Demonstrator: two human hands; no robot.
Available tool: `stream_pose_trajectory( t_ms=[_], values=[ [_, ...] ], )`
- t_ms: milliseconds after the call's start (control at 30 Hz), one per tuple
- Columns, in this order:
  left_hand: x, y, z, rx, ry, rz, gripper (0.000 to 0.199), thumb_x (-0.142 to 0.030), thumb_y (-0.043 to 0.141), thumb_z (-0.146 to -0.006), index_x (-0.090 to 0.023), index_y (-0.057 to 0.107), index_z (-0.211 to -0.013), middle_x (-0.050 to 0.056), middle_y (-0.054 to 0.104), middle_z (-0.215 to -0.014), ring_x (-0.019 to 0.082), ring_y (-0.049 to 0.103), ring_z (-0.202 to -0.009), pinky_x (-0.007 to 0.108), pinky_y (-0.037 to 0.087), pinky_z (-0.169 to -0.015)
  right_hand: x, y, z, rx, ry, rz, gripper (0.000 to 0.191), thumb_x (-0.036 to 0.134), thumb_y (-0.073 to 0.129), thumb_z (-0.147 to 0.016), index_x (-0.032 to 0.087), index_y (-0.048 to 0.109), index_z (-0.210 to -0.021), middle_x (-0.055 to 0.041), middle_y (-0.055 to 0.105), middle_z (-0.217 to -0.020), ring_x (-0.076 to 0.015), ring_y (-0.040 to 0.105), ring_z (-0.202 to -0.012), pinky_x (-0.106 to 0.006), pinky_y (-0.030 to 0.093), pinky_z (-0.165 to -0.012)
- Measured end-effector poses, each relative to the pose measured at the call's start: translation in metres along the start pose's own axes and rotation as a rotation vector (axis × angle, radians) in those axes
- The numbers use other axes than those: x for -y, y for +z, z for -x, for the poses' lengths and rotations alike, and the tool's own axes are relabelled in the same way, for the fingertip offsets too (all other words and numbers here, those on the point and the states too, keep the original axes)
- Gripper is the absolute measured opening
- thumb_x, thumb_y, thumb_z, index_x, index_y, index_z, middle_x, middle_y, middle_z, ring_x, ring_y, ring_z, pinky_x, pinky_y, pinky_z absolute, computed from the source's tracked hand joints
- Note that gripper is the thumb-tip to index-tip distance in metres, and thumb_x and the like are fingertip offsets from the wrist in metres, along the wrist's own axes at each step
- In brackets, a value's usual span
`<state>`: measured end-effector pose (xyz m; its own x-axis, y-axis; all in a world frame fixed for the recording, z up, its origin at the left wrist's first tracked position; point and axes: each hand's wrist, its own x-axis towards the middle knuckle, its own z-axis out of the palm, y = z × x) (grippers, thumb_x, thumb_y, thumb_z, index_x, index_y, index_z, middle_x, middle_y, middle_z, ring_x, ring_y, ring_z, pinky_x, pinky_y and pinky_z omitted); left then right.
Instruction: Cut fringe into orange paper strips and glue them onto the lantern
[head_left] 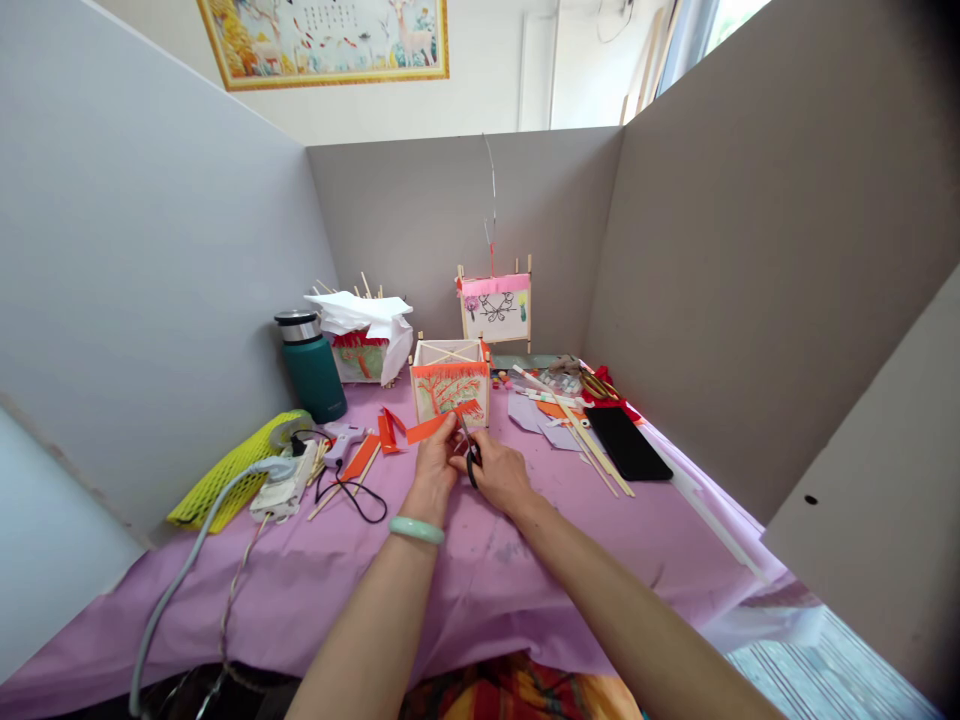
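My left hand point(436, 462) pinches an orange paper strip point(426, 429) whose right end has a fringe of cuts. My right hand point(501, 474) grips a pair of scissors point(472, 458) with dark handles, the blades pointing up at the fringed end of the strip. Just behind both hands stands a square paper lantern point(451, 386) with a stick frame, an orange fringe along its top and a drawn tree on its front. Folded orange paper pieces point(388, 431) lie to the left of it.
At left are a green bottle point(313, 368), a power strip point(285, 485), a glue gun point(343, 443) and a yellow mesh bag point(234, 470). A second lantern point(496, 308) hangs behind. Right lie a black phone point(628, 443) and wooden sticks point(589, 448). Grey panels enclose the table.
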<state>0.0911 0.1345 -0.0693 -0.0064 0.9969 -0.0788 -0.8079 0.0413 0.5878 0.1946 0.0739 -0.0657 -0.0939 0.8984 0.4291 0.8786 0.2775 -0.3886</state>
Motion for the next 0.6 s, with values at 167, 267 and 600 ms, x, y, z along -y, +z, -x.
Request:
stream_pose_trajectory(
  t_ms=[167, 267, 600],
  values=[
    [-0.002, 0.0022, 0.0023, -0.007, -0.02, -0.001, 0.03, -0.022, 0.085, -0.057, -0.015, 0.064, -0.078, -0.003, 0.062, -0.064, 0.008, 0.052, -0.05, 0.023, 0.041, -0.053, -0.0011, 0.0018, -0.001, -0.008, -0.004, 0.014, 0.036, 0.054, 0.045, -0.094, 0.022, 0.056, -0.107, -0.0029, 0.072, -0.093, -0.0192, 0.066, -0.082, -0.026, 0.034, -0.064],
    [-0.0026, 0.003, 0.0034, -0.018, -0.024, -0.007, 0.028, -0.022, 0.085, -0.058, -0.015, 0.064, -0.076, -0.004, 0.061, -0.062, 0.007, 0.05, -0.048, 0.022, 0.041, -0.053, -0.0011, 0.0022, -0.0015, -0.001, 0.003, 0.029, 0.034, 0.052, 0.046, -0.094, 0.021, 0.056, -0.107, -0.0032, 0.072, -0.094, -0.0193, 0.067, -0.083, -0.026, 0.035, -0.063],
    [-0.0049, 0.0043, 0.0053, -0.02, -0.021, -0.014, 0.025, -0.019, 0.083, -0.06, -0.015, 0.064, -0.077, -0.004, 0.059, -0.06, 0.007, 0.05, -0.048, 0.022, 0.04, -0.051, 0.0006, 0.0008, -0.0032, 0.032, 0.036, 0.065, 0.031, 0.047, 0.049, -0.095, 0.021, 0.057, -0.11, -0.0045, 0.073, -0.097, -0.0189, 0.068, -0.084, -0.025, 0.035, -0.063]
  ],
)
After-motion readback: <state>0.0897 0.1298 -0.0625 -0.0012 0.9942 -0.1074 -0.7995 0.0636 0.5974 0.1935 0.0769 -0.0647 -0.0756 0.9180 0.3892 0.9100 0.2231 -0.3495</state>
